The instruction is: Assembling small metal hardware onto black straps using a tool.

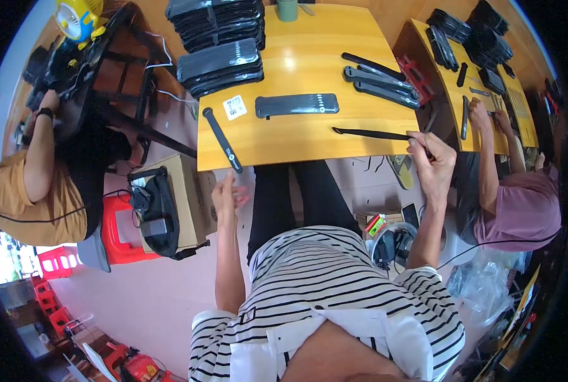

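Observation:
My right hand (433,164) is closed on one end of a thin black strap (373,134), which reaches leftward over the table's front edge. My left hand (226,196) is just off the table's front edge, slightly blurred, with its fingers apart and nothing visible in them. Close to its fingertips is the lower end of another black strap (221,139), printed in white, lying slantwise on the table (284,141). Beyond, a flat stack of black straps (296,105) lies in the middle. Several loose straps (382,81) lie at the right.
Tall piles of packed black straps (220,67) stand at the back left, by a white label sheet (235,107). A green cup (287,9) is at the far edge. Co-workers sit on both sides. An open carton (182,197) and a red stool (119,232) stand at lower left.

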A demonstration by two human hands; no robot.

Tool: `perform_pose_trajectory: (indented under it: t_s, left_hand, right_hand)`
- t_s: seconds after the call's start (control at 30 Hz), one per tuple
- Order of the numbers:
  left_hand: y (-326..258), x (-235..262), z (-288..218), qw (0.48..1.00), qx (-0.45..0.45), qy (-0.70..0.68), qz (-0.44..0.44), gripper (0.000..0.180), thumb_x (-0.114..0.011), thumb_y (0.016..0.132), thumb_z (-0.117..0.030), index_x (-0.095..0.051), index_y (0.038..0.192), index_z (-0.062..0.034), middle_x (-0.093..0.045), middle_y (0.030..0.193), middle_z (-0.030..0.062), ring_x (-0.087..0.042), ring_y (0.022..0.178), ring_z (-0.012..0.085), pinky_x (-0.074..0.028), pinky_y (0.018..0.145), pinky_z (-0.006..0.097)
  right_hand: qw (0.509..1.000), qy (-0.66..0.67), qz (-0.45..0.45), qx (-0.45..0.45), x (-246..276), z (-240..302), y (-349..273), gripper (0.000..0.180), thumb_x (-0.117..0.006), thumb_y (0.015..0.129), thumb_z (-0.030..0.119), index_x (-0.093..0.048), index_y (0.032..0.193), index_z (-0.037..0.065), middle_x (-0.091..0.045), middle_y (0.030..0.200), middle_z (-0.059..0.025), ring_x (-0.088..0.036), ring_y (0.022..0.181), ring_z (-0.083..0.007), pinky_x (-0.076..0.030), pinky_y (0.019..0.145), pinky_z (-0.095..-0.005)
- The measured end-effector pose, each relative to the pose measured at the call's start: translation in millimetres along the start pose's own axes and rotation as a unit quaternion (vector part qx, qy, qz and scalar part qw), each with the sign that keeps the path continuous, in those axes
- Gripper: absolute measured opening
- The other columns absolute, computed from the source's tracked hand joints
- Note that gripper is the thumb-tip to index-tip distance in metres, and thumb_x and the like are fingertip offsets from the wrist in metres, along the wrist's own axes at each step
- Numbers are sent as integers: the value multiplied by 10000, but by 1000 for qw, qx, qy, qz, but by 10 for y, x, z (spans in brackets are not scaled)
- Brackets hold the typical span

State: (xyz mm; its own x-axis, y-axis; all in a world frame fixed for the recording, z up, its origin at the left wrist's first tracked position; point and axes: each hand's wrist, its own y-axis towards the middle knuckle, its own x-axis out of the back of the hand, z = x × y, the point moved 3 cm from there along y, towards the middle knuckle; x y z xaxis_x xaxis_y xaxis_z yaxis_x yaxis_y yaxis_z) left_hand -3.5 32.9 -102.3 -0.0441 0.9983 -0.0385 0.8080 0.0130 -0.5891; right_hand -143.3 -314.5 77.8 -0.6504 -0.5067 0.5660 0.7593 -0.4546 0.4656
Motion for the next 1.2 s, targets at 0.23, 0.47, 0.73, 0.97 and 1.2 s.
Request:
perform_pose_trajectory:
  t_s: [0.23,0.47,0.73,0.97,1.2]
  left_hand:
    - [-805,-701,-199,890,-37,57,451,530,-350,911,-474,-563,1041,-6,-633,802,90,-539,514,101,-406,464,169]
    - [-546,-1001,-162,894,-14,-245,374,289,-476,922,-243,-592,973,17,-586,639,37,-466,462,70,-390,450,177]
    - [-657,-1137,-179,939,-96,-225,241,205,-524,898,-184,-606,972,-11,-628,771,60,-599,606,92,-493,535,201]
    - [-353,-900,-214,947,-89,-238,195,174,-543,876,-123,-599,1001,-15,-631,900,62,-620,666,118,-536,596,219]
    - [104,-807,-596,973,-174,-28,148,130,-607,810,-37,-586,932,2,-630,793,72,-630,650,141,-521,587,212]
  right_hand:
    - [966,121,157,169,-461,327,-171,229,-625,677,-26,-657,903,-7,-606,694,-92,-580,573,-168,-443,509,-274]
    - [931,145,303,141,-726,284,-317,174,-566,702,-45,-643,855,-15,-606,730,-109,-599,635,-186,-454,553,-268]
    - [919,194,290,-186,-997,-121,-399,200,-673,750,153,-653,860,-14,-578,690,-8,-483,583,-63,-377,528,-208]
    - [853,335,260,-305,-1032,-457,-353,126,-615,813,135,-651,774,20,-575,609,1,-399,416,-14,-291,375,-169]
    - [902,278,160,-288,-1313,-723,-115,115,-655,774,136,-624,742,30,-558,586,1,-375,395,-17,-258,361,-174]
